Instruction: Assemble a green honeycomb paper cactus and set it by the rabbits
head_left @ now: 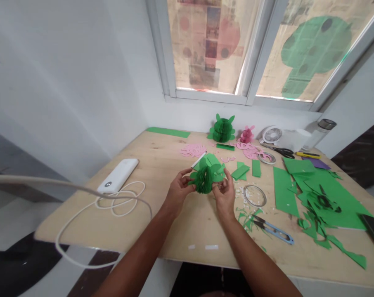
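Where my view finds both hands: as I watch from a distance, they hold a green honeycomb-paper figure between them, over the middle of the wooden tabletop. I cannot tell whether its underside touches the wood.
Left hand: fingers curled, thumb and fingertips set narrowly at the figure's left edge.
Right hand: thumb beside the pleats, the other fingers bent around the rounded green flaps on the right; how hard they press, I cannot tell.
Pleats: fanned open toward the camera. I judge the grip works best with light, matched pressure from both sides, so the cells spread evenly and none crush.
Flaps: best supported near where they join the body, in my judgement; a pull at the outer edge could tear or peel a join.
Figures behind: a larger green honeycomb figure and a pink honeycomb figure sit near the wall, useful to me as a shape reference.
Metal-coloured ring: lies flat, near the right hand.
Blue-handled snips: beside green offcuts; I would keep the right wrist clear of them.
White strips: at the near table edge, between the forearms.
Power bank: well to the left, with white cable looped beside it.
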`<state>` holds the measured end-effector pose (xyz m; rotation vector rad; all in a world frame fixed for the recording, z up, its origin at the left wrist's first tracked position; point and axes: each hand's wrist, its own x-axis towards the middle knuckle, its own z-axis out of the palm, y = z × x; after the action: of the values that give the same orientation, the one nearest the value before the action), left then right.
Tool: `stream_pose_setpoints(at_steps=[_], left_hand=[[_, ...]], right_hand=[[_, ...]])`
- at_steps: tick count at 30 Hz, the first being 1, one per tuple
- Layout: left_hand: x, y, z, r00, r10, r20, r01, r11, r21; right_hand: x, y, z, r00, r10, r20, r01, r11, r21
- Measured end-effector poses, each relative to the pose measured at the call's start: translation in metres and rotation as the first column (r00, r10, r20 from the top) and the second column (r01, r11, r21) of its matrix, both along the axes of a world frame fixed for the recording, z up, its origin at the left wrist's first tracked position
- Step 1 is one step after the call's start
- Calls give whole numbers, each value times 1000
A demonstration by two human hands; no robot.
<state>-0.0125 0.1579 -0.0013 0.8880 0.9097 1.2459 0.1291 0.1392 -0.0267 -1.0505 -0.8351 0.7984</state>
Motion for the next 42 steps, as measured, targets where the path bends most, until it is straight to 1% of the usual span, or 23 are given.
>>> stream_pose_setpoints(at_steps=[5,8,13,19,23,28,31,35,38,42], left_hand=[[2,-1,0,1000,15,6,-15,1000,-22],[2,-1,0,999,14,41,-13,999,-43],[-1,0,-3,990,-41,132,52,996,-77],[-9,2,-3,983,-103,153,117,990,-82],[-15,4,-1,975,-150,161,166,982,-87],[-21,7,-1,956,-223,191,246,964,-104],[-23,8,-1,940,-265,217,290,953,-91],[-24,6,2,921,-308,239,331,941,-64],[-22,3,6,944,-267,195,283,957,-57],[-18,-2,10,981,-119,150,126,991,-38]], right_hand=[[0,0,1,1000,-1,-10,1,1000,1],[0,-1,1,1000,7,3,-7,1000,4],[2,0,-3,1000,-6,17,5,1000,11],[4,2,-6,999,41,8,-41,999,20],[4,0,-2,997,69,-23,-69,997,26],[3,-2,7,992,104,-74,-101,994,42],[4,-3,10,982,161,-97,-157,986,50],[7,-3,11,967,229,-112,-227,973,34],[9,-1,10,968,214,-131,-216,976,-1],[12,-1,10,975,167,-149,-176,983,-46]])
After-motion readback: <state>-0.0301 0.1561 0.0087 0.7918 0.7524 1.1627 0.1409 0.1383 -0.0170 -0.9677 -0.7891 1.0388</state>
